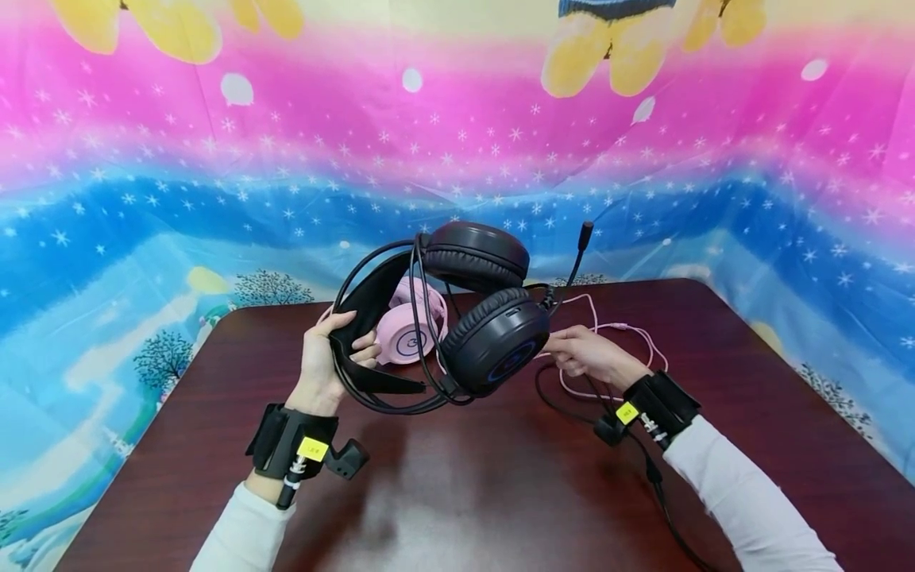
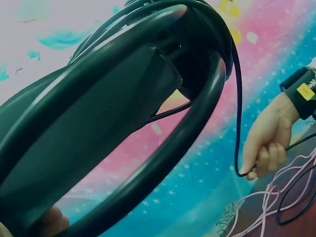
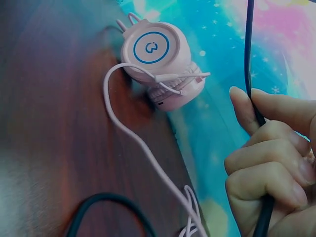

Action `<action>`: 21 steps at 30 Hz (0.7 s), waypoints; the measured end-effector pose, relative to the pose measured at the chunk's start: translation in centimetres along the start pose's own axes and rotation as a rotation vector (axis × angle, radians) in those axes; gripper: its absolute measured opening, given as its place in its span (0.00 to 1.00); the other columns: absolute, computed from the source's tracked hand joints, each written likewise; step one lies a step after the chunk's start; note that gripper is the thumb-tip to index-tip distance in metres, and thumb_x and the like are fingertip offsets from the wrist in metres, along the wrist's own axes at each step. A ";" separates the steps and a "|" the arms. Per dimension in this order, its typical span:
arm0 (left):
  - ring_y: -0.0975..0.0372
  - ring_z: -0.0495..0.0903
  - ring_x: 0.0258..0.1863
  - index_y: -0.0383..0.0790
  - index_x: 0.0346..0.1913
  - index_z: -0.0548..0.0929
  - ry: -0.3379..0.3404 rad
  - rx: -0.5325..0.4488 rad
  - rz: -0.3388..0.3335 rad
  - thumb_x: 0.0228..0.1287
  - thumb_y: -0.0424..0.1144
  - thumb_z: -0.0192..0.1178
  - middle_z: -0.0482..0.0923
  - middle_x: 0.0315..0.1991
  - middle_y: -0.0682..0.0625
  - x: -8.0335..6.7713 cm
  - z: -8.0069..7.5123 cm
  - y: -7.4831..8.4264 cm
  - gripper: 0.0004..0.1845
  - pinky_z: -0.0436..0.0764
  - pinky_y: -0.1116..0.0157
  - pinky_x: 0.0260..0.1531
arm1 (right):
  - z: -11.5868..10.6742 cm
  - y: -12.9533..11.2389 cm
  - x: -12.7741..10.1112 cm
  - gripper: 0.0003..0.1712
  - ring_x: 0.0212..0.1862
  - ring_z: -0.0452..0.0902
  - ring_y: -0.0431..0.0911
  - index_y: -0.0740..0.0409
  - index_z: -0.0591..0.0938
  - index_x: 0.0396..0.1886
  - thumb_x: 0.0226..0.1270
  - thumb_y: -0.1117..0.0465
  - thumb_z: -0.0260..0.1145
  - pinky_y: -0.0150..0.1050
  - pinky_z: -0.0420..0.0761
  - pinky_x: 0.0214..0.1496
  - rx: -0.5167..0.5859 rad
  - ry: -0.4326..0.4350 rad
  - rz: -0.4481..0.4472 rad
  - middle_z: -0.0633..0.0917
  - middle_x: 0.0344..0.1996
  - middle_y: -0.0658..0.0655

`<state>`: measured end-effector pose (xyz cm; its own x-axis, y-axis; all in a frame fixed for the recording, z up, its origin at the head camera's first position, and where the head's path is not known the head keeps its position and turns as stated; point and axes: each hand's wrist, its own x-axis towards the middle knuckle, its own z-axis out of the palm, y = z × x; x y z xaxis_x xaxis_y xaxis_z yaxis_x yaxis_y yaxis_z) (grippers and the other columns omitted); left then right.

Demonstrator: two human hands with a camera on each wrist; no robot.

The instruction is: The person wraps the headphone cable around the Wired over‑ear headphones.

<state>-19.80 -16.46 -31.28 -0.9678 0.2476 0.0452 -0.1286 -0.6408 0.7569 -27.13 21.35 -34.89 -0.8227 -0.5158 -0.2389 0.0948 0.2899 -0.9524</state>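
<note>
White sleeves are reaching in from the near edge of the dark wooden table (image 1: 457, 492), each wrist wearing a black strap with a yellow tag. Just past them, the person's left hand (image 1: 325, 361) is curling its fingers round the headband of a black headset (image 1: 457, 318), holding it up off the tabletop with the ear cups tilting toward the middle; the left wrist view is showing the band (image 2: 123, 128) filling nearly the whole picture. Across from it, the right hand (image 1: 586, 356) is pinching the headset's black cable (image 3: 256, 113) between thumb and curled fingers, just beside the nearer ear cup, while the rest of that cable is looping down over the table near the right wrist. Behind the black headset, a pink headset (image 1: 411, 326) is lying on the table, its pink cord (image 1: 629, 334) trailing past the right hand. Farther back, a bright pink and blue starry backdrop (image 1: 143, 175) is hanging round the table.
</note>
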 end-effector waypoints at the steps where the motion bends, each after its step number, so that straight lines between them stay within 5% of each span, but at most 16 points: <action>1: 0.66 0.43 0.24 0.52 0.54 0.85 -0.002 0.015 -0.009 0.88 0.39 0.34 0.60 0.22 0.56 0.1 0.0 0.0 0.24 0.46 0.73 0.24 | 0.0 -0.2 0.2 0.26 0.20 0.53 0.32 0.41 0.85 0.30 0.88 0.65 0.49 0.28 0.53 0.27 0.001 -0.004 0.001 0.62 0.19 0.41; 6: 0.67 0.42 0.23 0.51 0.52 0.82 0.014 0.091 -0.050 0.87 0.41 0.31 0.60 0.20 0.58 0.3 -0.2 -0.1 0.23 0.46 0.74 0.24 | 0.0 -1.3 0.9 0.27 0.19 0.50 0.33 0.46 0.71 0.20 0.85 0.69 0.46 0.28 0.51 0.27 0.019 -0.021 0.008 0.59 0.17 0.41; 10: 0.66 0.41 0.23 0.50 0.54 0.79 0.005 0.115 -0.062 0.87 0.41 0.32 0.59 0.21 0.58 0.3 -0.5 -0.2 0.20 0.45 0.74 0.24 | -0.1 -2.0 1.0 0.29 0.20 0.47 0.35 0.45 0.72 0.20 0.88 0.67 0.46 0.31 0.50 0.29 0.036 -0.047 -0.022 0.60 0.17 0.40; 14: 0.65 0.39 0.23 0.51 0.56 0.80 -0.043 0.119 -0.065 0.87 0.41 0.34 0.58 0.22 0.57 0.3 -0.8 -0.1 0.20 0.43 0.72 0.24 | -0.4 -3.0 0.8 0.25 0.20 0.52 0.33 0.43 0.81 0.27 0.90 0.63 0.50 0.30 0.52 0.29 0.021 -0.025 -0.041 0.65 0.17 0.39; 18: 0.65 0.39 0.23 0.48 0.54 0.78 -0.076 0.152 -0.070 0.86 0.40 0.36 0.58 0.22 0.57 0.3 -1.2 -0.1 0.17 0.43 0.71 0.23 | -0.6 -4.1 0.5 0.17 0.19 0.57 0.32 0.58 0.89 0.48 0.86 0.65 0.53 0.27 0.58 0.26 -0.054 0.046 -0.037 0.72 0.21 0.39; 21: 0.66 0.41 0.22 0.47 0.52 0.76 -0.085 0.176 -0.076 0.86 0.40 0.36 0.58 0.22 0.57 0.3 -1.4 -0.1 0.15 0.43 0.71 0.23 | -0.7 -4.9 0.3 0.16 0.18 0.57 0.32 0.56 0.90 0.50 0.86 0.65 0.55 0.27 0.59 0.25 -0.105 0.070 -0.024 0.70 0.21 0.39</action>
<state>-20.33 -17.32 -32.26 -0.9341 0.3554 0.0324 -0.1538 -0.4827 0.8622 -28.23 20.31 -30.17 -0.8616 -0.4670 -0.1988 0.0185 0.3625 -0.9318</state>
